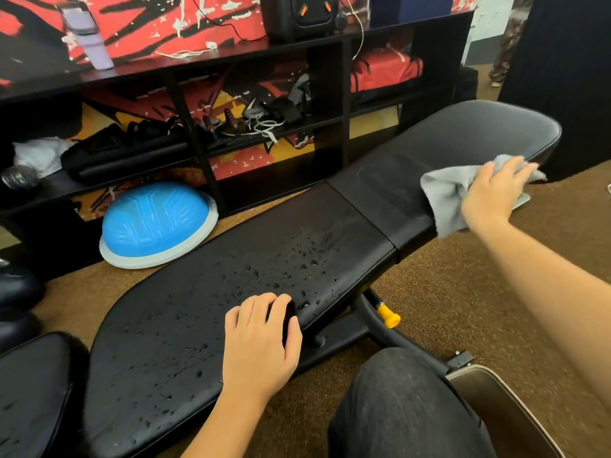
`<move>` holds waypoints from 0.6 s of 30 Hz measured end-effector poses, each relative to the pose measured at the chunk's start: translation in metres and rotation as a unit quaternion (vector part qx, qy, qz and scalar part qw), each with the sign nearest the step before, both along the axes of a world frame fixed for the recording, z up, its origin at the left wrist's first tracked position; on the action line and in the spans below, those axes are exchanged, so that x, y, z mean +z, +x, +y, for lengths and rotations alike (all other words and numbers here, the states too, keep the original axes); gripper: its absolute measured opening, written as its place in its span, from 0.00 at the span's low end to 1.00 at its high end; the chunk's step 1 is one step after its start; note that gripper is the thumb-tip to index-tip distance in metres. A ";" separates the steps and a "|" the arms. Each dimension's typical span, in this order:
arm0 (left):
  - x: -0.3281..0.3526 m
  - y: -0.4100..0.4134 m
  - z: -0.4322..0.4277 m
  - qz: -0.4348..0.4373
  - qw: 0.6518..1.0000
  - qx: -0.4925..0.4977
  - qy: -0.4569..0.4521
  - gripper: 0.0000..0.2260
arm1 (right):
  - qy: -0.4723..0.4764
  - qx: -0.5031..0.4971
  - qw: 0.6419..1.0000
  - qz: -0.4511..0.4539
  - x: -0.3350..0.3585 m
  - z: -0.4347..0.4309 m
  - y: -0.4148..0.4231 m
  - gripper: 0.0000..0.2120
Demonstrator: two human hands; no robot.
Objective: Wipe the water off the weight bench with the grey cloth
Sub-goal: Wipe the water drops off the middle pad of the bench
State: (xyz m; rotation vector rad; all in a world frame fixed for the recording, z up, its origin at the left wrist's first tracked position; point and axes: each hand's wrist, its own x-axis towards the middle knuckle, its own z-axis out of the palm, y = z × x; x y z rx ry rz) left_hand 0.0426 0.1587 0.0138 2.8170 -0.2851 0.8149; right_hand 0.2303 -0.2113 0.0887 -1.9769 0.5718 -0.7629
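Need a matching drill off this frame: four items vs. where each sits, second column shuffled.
Items
1. grey cloth
2. left hand
3. blue dome
4. lilac tumbler

Places
A. on top of the black shelf unit
B. on the carpet, leaning against the shelf unit
C. under the right hand, toward the far end of the weight bench
D. among the water droplets, at the bench's near edge

Pairs: 1-C, 2-D, 3-B, 4-A

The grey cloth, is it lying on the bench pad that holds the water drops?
No, the right hand presses the grey cloth on the other pad, apart from the water drops.
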 end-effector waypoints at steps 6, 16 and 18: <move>0.000 0.001 0.001 0.010 1.000 0.007 -0.016 0.16 | -0.152 0.014 0.986 -0.069 -0.031 0.043 -0.026 0.20; -0.001 0.001 0.005 0.008 1.000 0.015 -0.026 0.16 | -0.374 0.252 0.866 -0.214 -0.088 0.053 -0.068 0.17; -0.002 0.002 0.005 0.006 1.000 0.013 -0.025 0.15 | -0.318 0.214 0.903 -0.195 -0.075 0.037 -0.060 0.17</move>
